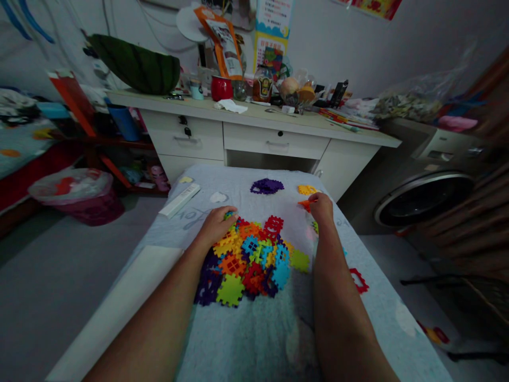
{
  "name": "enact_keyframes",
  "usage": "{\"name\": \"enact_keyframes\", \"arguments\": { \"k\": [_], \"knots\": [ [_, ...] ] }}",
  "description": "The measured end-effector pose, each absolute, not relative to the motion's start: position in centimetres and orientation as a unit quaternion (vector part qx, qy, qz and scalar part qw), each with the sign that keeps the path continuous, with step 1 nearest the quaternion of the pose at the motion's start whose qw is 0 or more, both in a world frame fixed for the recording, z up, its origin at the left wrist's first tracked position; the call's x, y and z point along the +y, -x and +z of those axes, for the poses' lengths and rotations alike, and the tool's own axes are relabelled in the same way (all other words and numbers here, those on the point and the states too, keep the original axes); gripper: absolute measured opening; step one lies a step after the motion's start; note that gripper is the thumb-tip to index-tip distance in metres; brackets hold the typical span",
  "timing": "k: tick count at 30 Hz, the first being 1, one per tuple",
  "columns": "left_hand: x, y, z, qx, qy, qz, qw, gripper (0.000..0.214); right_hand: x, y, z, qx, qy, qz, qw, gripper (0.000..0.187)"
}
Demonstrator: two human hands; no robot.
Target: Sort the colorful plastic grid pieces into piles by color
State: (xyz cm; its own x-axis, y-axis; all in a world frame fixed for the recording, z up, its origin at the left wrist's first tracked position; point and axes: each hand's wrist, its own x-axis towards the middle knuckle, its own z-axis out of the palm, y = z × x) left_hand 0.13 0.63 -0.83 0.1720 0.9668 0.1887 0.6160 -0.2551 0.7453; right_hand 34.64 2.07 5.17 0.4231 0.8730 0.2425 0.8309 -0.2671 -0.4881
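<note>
A heap of flat plastic interlocking tiles point(250, 257) in red, orange, yellow, blue, green and purple lies on a pale blue cloth-covered surface point(258, 329). My left hand point(217, 224) rests on the heap's far left edge, fingers curled over a green-blue tile. My right hand point(320, 208) is past the heap on the right, fingers closed on an orange tile point(305, 203). A stack of purple tiles point(266, 186) and a yellow tile group point(307, 189) sit farther away. One red tile point(359, 280) lies alone to the right of my right forearm.
A white remote-like bar point(180, 200) and a small white piece point(218, 197) lie at the far left of the cloth. Beyond stands a cluttered white desk point(254, 132) with a watermelon point(135, 66). A washing machine point(429, 196) is at right, a pink bin point(77, 193) at left.
</note>
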Motion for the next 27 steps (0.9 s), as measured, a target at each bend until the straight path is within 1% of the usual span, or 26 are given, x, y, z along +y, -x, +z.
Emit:
{"name": "enact_keyframes", "arguments": {
  "k": [4, 7, 10, 12, 16, 19, 22, 24, 27],
  "knots": [
    [0.6, -0.1, -0.9, 0.551, -0.717, 0.335, 0.264, 0.047, 1.9, -34.5, 5.6, -0.536, 0.816, 0.056, 0.207, 0.031],
    [0.6, -0.1, -0.9, 0.547, -0.719, 0.338, 0.262, 0.047, 1.8, -34.1, 6.2, -0.535, 0.824, 0.057, 0.179, 0.031],
    [0.5, -0.2, -0.7, 0.548, -0.719, 0.339, 0.259, 0.045, 1.7, -33.0, 6.9, -0.597, 0.782, 0.064, 0.170, 0.030],
    [0.5, -0.2, -0.6, 0.550, -0.718, 0.338, 0.259, 0.043, 1.6, -31.7, 7.2, -0.665, 0.725, 0.100, 0.147, 0.027],
    [0.4, -0.3, -0.5, 0.550, -0.719, 0.339, 0.256, 0.042, 1.3, -28.5, 7.3, -0.757, 0.627, 0.182, 0.033, 0.019],
    [0.5, -0.2, -0.7, 0.550, -0.718, 0.341, 0.255, 0.044, 1.0, -26.6, 7.0, -0.761, 0.623, 0.177, -0.041, 0.020],
    [0.7, -0.1, -1.0, 0.548, -0.718, 0.341, 0.259, 0.046, 0.8, -25.8, 7.0, -0.755, 0.635, 0.157, -0.045, 0.028],
    [0.7, -0.1, -1.0, 0.548, -0.718, 0.341, 0.260, 0.045, 0.6, -25.8, 7.1, -0.753, 0.635, 0.170, -0.040, 0.030],
    [0.6, -0.1, -0.9, 0.551, -0.716, 0.340, 0.261, 0.044, 0.6, -26.0, 7.1, -0.745, 0.633, 0.208, -0.047, 0.020]
  ]
}}
